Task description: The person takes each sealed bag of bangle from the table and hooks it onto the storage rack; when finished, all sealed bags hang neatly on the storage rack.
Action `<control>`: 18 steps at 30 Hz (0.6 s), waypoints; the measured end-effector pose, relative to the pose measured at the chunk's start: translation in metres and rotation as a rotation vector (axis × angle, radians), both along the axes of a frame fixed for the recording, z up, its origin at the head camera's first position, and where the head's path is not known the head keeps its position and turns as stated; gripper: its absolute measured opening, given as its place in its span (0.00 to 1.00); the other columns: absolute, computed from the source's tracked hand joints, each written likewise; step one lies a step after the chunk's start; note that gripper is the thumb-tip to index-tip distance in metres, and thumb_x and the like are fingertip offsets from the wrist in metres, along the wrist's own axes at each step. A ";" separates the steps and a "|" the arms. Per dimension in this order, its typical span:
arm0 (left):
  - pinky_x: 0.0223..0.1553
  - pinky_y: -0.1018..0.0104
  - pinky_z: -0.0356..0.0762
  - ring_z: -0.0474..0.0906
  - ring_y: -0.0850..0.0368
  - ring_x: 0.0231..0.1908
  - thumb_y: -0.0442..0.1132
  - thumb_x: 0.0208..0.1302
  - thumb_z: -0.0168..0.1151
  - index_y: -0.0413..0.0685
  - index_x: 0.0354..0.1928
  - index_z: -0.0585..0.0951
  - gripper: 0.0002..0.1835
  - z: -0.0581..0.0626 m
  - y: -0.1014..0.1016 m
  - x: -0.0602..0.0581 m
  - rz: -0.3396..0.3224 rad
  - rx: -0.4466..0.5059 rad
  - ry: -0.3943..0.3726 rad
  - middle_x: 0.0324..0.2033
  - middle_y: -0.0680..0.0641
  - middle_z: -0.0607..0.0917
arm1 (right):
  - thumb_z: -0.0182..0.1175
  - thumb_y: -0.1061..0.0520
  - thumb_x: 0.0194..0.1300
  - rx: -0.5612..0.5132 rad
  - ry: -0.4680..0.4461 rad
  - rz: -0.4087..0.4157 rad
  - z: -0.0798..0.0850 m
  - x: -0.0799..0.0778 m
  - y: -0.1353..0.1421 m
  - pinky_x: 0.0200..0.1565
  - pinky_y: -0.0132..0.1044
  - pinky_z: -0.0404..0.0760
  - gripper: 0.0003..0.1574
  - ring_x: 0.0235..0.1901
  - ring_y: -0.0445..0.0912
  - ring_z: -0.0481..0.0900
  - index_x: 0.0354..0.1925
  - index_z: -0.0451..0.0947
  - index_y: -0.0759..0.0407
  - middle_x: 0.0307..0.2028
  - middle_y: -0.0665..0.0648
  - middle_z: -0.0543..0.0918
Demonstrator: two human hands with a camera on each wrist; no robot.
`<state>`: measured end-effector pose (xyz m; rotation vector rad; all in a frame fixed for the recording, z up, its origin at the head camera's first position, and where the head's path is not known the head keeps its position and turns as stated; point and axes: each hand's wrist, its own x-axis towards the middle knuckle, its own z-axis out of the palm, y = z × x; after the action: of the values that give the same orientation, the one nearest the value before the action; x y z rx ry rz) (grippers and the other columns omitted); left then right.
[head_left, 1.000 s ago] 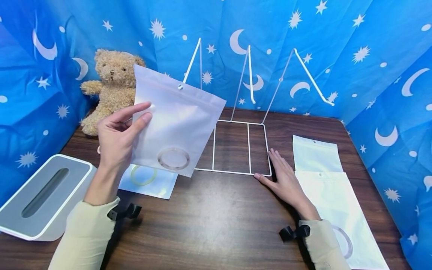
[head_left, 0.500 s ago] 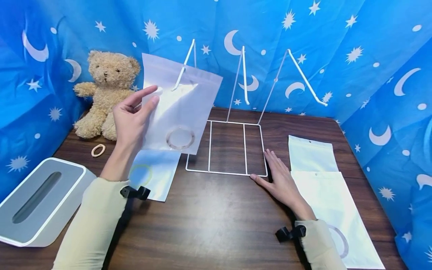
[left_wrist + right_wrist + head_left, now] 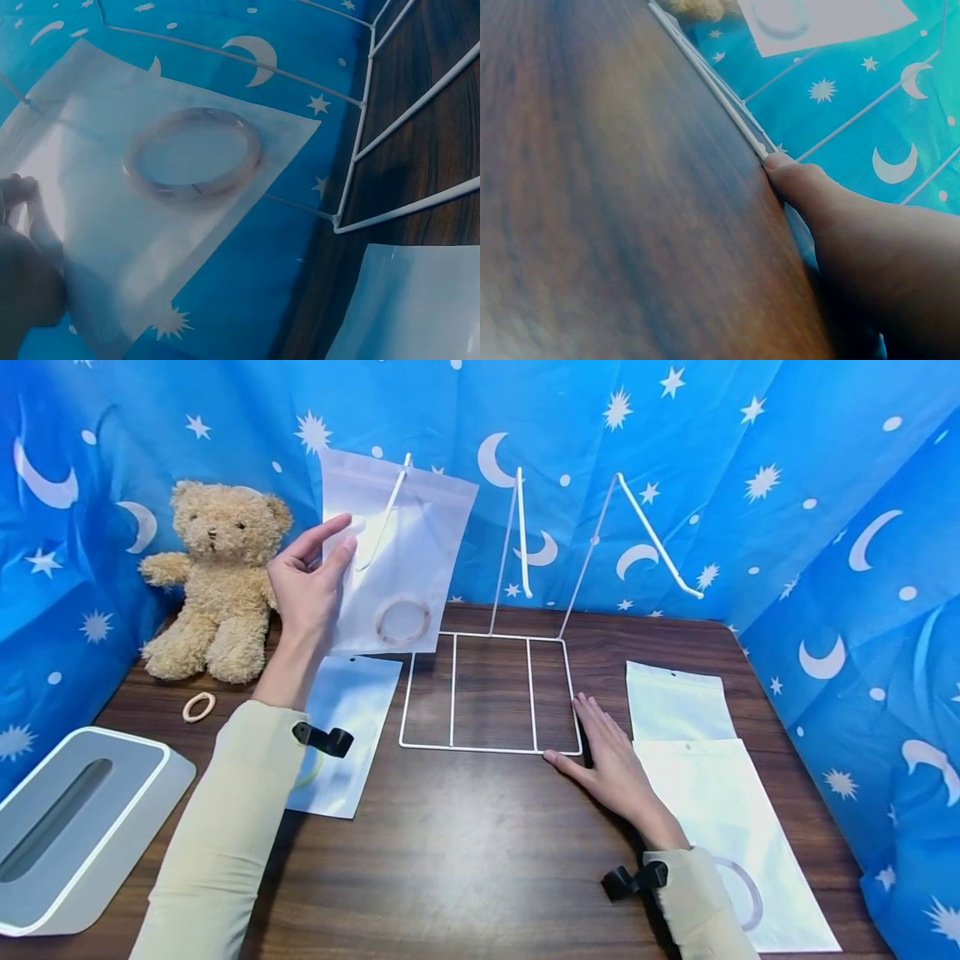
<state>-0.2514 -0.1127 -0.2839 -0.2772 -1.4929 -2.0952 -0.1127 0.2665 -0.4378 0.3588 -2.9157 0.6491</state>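
1. The left hand (image 3: 307, 578) pinches the left edge of a white pouch (image 3: 427, 552) between thumb and fingers, up off the surface (image 3: 465, 852).
2. The pouch is on the left arm (image 3: 385, 522) of a white wire rack (image 3: 487, 749): the arm passes through near the pouch's top edge and slopes down in front of it. The pouch tilts a little, and a pinkish bangle (image 3: 187, 193) shows near its bottom edge.
3. The rack stands toward the far edge of the surface, with 3 arms above its base. The middle arm (image 3: 523, 535) and right arm (image 3: 660, 539) are bare.
4. The right hand (image 3: 611, 768) lies with its fingers straight and its thumb spread away from them, clamped on nothing. The thumb touches the rack base's near right corner; the fingertips rest at the base's right edge.
5. A flat pouch (image 3: 360, 693) lies left of the rack, partly under the left forearm.
6. Along the surface's right edge lie 2 more pouches: a larger front pouch (image 3: 720, 810) overlaps a rear pouch (image 3: 678, 702).
7. A teddy bear (image 3: 221, 577) sits at the surface's far left corner, a small wooden ring (image 3: 212, 702) just before it; a tissue box (image 3: 108, 827) stands by the left edge.
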 end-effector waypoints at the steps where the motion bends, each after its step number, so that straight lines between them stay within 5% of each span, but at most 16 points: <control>1: 0.49 0.67 0.79 0.81 0.51 0.51 0.25 0.56 0.70 0.35 0.45 0.86 0.13 -0.003 -0.001 -0.003 -0.004 0.008 0.004 0.44 0.42 0.87 | 0.58 0.27 0.61 0.000 -0.001 0.000 0.000 0.000 0.000 0.69 0.59 0.50 0.61 0.73 0.57 0.48 0.77 0.49 0.56 0.75 0.61 0.52; 8: 0.43 0.71 0.79 0.82 0.51 0.48 0.26 0.55 0.71 0.36 0.46 0.86 0.14 -0.022 -0.008 -0.022 -0.048 0.033 0.021 0.45 0.41 0.87 | 0.58 0.26 0.61 0.005 0.002 0.002 0.000 0.000 -0.001 0.69 0.58 0.50 0.61 0.74 0.56 0.48 0.77 0.50 0.57 0.75 0.61 0.52; 18: 0.37 0.71 0.78 0.83 0.55 0.39 0.26 0.55 0.71 0.37 0.48 0.85 0.16 -0.023 -0.012 -0.018 -0.116 0.024 0.023 0.47 0.40 0.86 | 0.59 0.27 0.61 0.007 0.003 0.002 -0.001 -0.001 -0.001 0.69 0.58 0.51 0.61 0.73 0.57 0.48 0.77 0.49 0.56 0.75 0.61 0.52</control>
<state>-0.2696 -0.1251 -0.3071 -0.3859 -1.4694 -2.1918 -0.1134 0.2654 -0.4383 0.3632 -2.9158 0.6385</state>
